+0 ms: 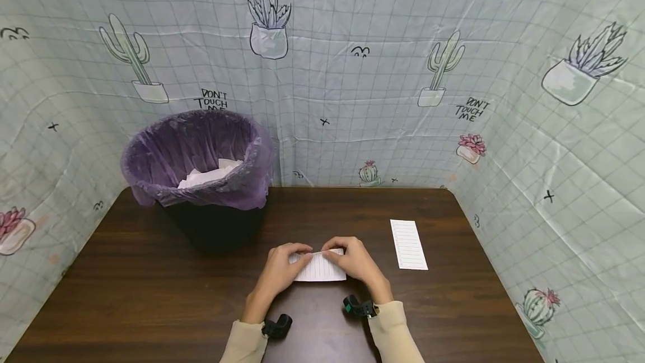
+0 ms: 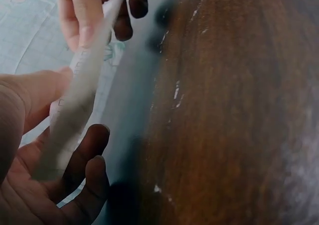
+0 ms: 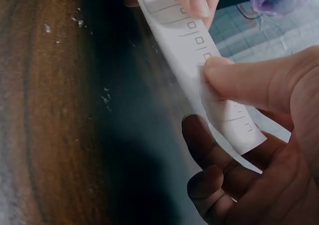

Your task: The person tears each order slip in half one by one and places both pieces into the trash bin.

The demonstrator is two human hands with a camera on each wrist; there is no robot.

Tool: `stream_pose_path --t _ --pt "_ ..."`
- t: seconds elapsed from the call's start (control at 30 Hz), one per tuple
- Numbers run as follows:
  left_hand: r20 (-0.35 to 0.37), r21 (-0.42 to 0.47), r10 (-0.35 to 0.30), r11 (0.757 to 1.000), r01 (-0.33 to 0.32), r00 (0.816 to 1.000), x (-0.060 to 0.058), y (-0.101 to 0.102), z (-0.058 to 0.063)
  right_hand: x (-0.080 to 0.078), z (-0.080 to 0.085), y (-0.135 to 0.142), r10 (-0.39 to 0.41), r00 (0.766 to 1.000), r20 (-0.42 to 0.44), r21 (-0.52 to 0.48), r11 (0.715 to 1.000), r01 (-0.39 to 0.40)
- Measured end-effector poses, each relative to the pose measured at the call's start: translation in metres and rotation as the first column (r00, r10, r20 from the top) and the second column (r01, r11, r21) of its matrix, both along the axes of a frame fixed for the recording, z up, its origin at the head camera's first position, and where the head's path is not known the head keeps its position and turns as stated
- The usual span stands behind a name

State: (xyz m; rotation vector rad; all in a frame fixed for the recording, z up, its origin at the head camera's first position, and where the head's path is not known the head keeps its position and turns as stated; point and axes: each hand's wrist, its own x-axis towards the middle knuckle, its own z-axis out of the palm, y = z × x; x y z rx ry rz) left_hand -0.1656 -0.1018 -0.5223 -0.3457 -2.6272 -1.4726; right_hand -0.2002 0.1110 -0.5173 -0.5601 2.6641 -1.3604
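A white ruled slip of paper [image 1: 320,269] with small printed boxes is held sideways between both hands, above the table. My left hand [image 1: 282,265] pinches its left part, thumb on the near face and fingers behind. My right hand [image 1: 355,262] pinches the right part the same way. In the right wrist view the paper [image 3: 184,43] bends lengthwise, with the right thumb [image 3: 249,83] pressing on its printed side. From the left wrist the paper [image 2: 75,115] appears nearly edge-on, and the left fingertips [image 2: 94,140] show beyond it.
A second ruled slip [image 1: 409,244] lies flat on the brown table [image 1: 151,284], right of the hands. At the back left stands a black bin [image 1: 216,223] with a purple liner [image 1: 259,156], holding white papers [image 1: 214,174]. A cactus-printed cloth [image 1: 327,83] surrounds the table.
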Motion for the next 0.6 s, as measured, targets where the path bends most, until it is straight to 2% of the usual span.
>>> stream_pose_path --t 0.13,0.33,0.6 --pt "-0.025 -0.021 0.028 0.999 -0.028 0.999 0.001 -0.002 -0.001 0.002 -0.003 -0.003 0.024 0.999 0.024 -0.019 1.0 -0.023" --pt "-0.021 -0.029 0.048 0.998 -0.048 0.999 0.003 -0.004 -0.001 0.006 -0.002 -0.009 0.035 0.999 0.026 -0.047 0.998 -0.033" --pt "0.005 -0.014 0.008 1.0 -0.008 1.0 0.003 -0.001 0.0 0.008 0.0 -0.012 0.032 0.999 -0.006 -0.042 0.999 -0.032"
